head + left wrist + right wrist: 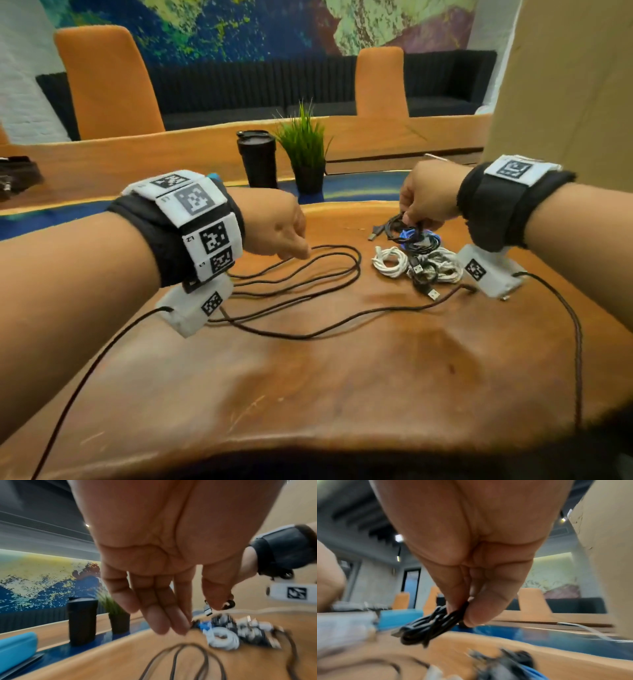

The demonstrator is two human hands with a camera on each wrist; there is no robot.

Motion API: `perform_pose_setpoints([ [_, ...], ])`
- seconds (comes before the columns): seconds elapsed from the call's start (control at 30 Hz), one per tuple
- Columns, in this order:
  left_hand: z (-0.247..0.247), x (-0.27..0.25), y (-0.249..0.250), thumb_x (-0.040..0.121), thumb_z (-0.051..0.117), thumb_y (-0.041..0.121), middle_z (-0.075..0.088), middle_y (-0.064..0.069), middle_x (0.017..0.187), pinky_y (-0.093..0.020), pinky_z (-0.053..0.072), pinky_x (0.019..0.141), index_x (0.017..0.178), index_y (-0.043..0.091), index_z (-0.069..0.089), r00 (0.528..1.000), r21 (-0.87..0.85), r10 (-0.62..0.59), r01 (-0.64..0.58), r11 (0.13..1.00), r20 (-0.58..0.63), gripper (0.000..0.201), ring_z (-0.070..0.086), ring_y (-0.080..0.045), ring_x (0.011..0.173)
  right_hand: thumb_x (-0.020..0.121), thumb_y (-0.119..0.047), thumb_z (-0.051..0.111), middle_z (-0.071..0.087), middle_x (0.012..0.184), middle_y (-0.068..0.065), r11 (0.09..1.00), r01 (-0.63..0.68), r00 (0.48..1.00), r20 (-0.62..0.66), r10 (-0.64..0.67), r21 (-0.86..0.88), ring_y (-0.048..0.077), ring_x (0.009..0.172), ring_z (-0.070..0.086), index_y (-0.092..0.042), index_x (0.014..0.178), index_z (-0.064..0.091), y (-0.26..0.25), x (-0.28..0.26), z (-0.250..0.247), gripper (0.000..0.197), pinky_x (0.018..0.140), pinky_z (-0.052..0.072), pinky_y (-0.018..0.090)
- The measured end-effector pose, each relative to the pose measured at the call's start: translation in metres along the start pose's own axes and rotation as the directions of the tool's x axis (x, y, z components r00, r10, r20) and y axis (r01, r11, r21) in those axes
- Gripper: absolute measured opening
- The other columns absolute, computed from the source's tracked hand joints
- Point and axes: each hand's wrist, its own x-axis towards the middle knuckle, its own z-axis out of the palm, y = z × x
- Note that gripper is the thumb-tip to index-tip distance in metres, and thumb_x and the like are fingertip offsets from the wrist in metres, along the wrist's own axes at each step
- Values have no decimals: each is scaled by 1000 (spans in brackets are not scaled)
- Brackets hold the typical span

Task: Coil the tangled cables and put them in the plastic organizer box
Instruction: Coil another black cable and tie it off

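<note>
Black cable bundle [402, 228] is dangling from the right hand [426, 195], whose fingers [474, 615] are pinching its upper loops between thumb and forefinger, with a USB plug poking out toward the left. It is hanging just above the tangled pile [419, 260] of white, black and blue cables lying toward the far right edge of the wooden bench [308, 394]. The left hand [274, 226] is hovering to the left of the pile, fingers [159, 616] straight, close together and holding nothing, right over the long dark cable [325, 274] that is sprawling in loose loops along the bench's middle, its long axis running left to right. That makes the left hand the nearer one for the sprawling cable. No organizer box can be made out with certainty; a blue object [400, 618] past the far edge is too blurred to name.
</note>
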Motion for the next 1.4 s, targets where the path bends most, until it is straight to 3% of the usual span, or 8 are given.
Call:
perform_pose_setpoints([
  [0.17,40,-1,11,91,61,51,69,8,98,-29,49,76,107,26,71,978,143,29,-60,988,206,31,62,-12,91,77,-15,77,68,65,-2,993,-116,991,57,118,-37,2,38,58,-16,75,69,26,16,19,8,38,42,15],
  [0.37,58,3,26,89,64,51,59,11,108,-29,48,80,121,31,62,964,202,23,-79,976,264,38,54,-13,94,91,-19,63,74,78,3,982,31,997,-66,-44,-189,20,70,71,-14,93,76,18,-5,-8,14,67,59,31],
  [0.53,63,4,13,84,70,51,61,9,110,-32,52,84,120,34,57,949,236,-13,-65,970,316,42,56,-14,97,83,-37,73,62,94,-14,863,396,861,455,-229,-315,6,82,54,-29,107,70,-9,-56,19,25,71,44,22],
  [0.63,70,5,11,82,73,47,53,14,94,-29,50,79,111,35,53,948,215,-3,-69,974,317,37,53,-12,91,89,-39,66,58,99,-8,698,505,823,526,-214,-507,12,85,48,-25,121,64,-19,-65,48,35,68,37,24],
  [0.8,72,-2,7,83,73,40,53,16,87,-21,42,65,100,36,54,951,144,46,-94,985,304,26,48,-2,76,90,-25,59,58,81,-7,728,485,844,478,-243,-485,12,72,53,-22,98,68,-20,-62,51,12,56,38,20],
  [0.97,33,-14,-44,90,68,23,70,10,86,-32,56,80,98,30,65,998,-210,25,-12,978,59,11,66,-3,77,78,-21,67,61,67,-6,902,378,920,188,-343,-209,9,64,55,-24,67,62,-43,-70,-5,12,56,43,26],
  [1.17,12,-29,-112,91,64,18,75,0,85,-27,54,75,97,25,68,977,-164,-196,181,970,-79,10,70,-11,78,85,-30,66,58,79,-10,828,408,884,-62,-464,-383,7,72,50,-33,76,61,-90,-45,-24,11,65,45,30],
  [1.4,60,-18,-108,92,61,16,68,1,110,-27,48,84,119,23,65,988,85,-147,152,985,-55,29,62,-19,101,92,-22,57,57,88,-8,792,446,891,121,-438,-417,13,82,53,-32,92,62,-125,3,43,11,74,50,28],
])
